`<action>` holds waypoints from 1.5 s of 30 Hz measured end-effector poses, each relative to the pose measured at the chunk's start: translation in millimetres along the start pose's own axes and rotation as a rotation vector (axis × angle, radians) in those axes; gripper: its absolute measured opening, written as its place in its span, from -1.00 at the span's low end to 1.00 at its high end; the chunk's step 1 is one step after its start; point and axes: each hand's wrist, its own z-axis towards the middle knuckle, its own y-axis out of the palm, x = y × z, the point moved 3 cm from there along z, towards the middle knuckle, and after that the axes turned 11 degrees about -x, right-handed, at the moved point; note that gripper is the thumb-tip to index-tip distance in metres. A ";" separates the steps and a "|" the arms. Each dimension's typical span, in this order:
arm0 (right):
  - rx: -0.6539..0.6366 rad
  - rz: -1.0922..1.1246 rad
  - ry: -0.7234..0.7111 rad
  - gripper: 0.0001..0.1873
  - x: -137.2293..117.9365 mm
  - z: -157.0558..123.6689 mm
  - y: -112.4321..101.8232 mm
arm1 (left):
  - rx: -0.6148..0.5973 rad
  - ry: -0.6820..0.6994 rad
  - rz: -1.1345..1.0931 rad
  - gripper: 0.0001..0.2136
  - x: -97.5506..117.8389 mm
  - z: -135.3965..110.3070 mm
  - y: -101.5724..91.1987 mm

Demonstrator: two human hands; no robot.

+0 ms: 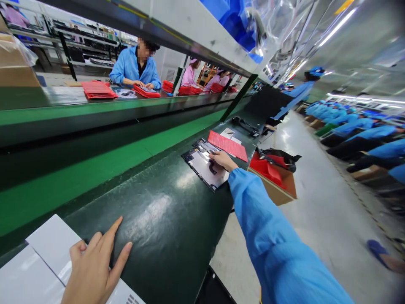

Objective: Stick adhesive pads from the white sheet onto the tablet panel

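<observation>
My right hand (223, 159), in a blue sleeve, reaches over a flat display panel (204, 169) with a dark frame, a silvery back and a black curved ribbon cable (212, 167). Its fingers are pinched together at the panel's back; what lies between them is too small to make out. A red sleeve (228, 145), flat and padded-looking, lies just beyond the panel. At lower left my left hand (96, 264) is open, index finger and thumb stretched out, over white boxes (31, 274) on the dark green bench (158, 219).
An open cardboard box (278, 190) with red and black material stands right of the bench. Farther along lie a black curved object (245, 126) and small white pieces. Across a green-edged line, a worker (136, 67) handles red sleeves. A metal shelf beam (177, 29) runs overhead.
</observation>
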 end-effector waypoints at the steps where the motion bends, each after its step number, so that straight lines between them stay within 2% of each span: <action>1: -0.011 -0.023 0.016 -0.72 1.7 4.3 0.5 | 0.009 0.005 0.003 -0.43 -0.8 0.2 0.7; 6: -0.052 -0.108 0.054 -0.71 -1.9 19.0 9.0 | 0.023 -0.019 0.011 -0.46 1.0 0.8 0.8; 13: 0.030 -0.228 0.071 -0.68 -21.6 21.0 15.0 | 0.009 -0.038 0.011 -0.48 8.6 1.4 -4.6; 22: 0.110 -0.314 0.078 -0.70 -31.4 11.6 19.4 | -0.030 -0.038 -0.031 -0.46 -2.8 1.0 6.2; 28: 0.134 -0.317 0.093 -0.74 -38.7 -0.7 17.0 | -0.005 -0.070 -0.026 -0.43 4.7 1.7 3.2; 31: 0.157 -0.301 0.074 -0.74 -50.0 -12.3 11.5 | 0.023 -0.061 -0.017 -0.42 5.7 2.6 4.1; 35: 0.176 -0.235 -0.106 -0.74 -86.6 -36.3 12.6 | 0.029 -0.058 -0.029 -0.42 3.4 3.3 6.2; 39: 0.152 -0.096 -0.424 -0.62 -150.1 -73.5 31.4 | 0.021 -0.069 -0.070 -0.38 3.8 3.1 3.5; 42: 0.158 0.059 -0.668 -0.50 -203.7 -121.0 43.9 | 0.016 -0.071 -0.051 -0.35 4.5 3.6 1.9; 45: 0.191 0.240 -0.906 -0.38 -242.8 -193.2 44.3 | 0.020 -0.063 -0.007 -0.31 4.5 4.5 2.8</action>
